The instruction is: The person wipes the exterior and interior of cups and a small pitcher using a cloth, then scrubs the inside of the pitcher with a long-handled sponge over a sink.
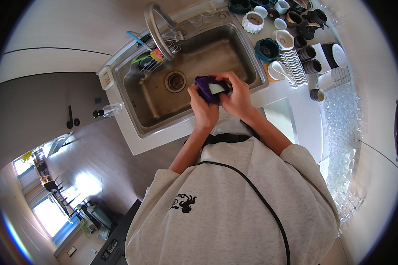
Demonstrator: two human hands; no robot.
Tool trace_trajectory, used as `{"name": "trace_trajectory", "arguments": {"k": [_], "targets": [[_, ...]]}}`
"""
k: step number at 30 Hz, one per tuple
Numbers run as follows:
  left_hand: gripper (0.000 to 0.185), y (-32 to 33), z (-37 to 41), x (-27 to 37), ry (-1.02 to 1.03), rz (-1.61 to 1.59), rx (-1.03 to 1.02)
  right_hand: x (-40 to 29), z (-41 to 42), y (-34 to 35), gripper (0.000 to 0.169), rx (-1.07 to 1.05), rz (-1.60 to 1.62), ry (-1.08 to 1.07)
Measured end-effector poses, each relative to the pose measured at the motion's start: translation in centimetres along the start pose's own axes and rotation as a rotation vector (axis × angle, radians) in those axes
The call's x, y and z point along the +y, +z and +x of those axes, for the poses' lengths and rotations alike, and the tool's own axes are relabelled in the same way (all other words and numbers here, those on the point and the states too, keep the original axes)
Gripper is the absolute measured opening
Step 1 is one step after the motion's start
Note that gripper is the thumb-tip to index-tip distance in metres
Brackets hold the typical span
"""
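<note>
My left hand (pixel 204 111) grips a bunched purple cloth (pixel 204 86) from the left and below. On the other side, my right hand (pixel 237 96) holds the same bundle, fingers curled over its top edge and thumb at the front. A pale, flat-faced piece (pixel 216 88) shows within the folds; the cloth and fingers hide the rest, so its kind cannot be told. Both hands are over the front edge of a stainless steel sink (pixel 212 54), to the right of its drain (pixel 175 81). A curved faucet (pixel 149 20) rises at the sink's back left.
Cups, bowls and teapots crowd the right counter, including a dark teal bowl (pixel 267 49), a white ribbed pot (pixel 253 22) and a wavy-striped dish (pixel 293 68). Many clear glasses (pixel 341 116) stand farther right. A wire caddy (pixel 149 66) holds brushes. A pump bottle (pixel 110 110) sits at the left rim.
</note>
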State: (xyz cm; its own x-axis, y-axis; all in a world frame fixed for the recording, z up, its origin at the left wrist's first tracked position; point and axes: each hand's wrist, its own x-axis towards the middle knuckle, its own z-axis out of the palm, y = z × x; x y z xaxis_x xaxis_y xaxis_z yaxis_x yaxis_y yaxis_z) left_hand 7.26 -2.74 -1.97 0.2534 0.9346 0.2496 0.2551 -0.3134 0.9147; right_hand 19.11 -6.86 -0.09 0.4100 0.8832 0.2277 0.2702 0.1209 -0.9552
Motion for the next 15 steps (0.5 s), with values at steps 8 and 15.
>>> {"name": "trace_trajectory", "arguments": {"k": [8,15], "targets": [[0.030,-0.5,-0.3,0.2,-0.053,-0.002,-0.012,1.2,-1.3,-0.1,0.039,0.007,0.129,0.133],[0.029,-1.2,0.2,0.4,0.014,-0.045,-0.094,0.0,-1.6,-0.2,0.037,-0.001,0.313,0.252]]}}
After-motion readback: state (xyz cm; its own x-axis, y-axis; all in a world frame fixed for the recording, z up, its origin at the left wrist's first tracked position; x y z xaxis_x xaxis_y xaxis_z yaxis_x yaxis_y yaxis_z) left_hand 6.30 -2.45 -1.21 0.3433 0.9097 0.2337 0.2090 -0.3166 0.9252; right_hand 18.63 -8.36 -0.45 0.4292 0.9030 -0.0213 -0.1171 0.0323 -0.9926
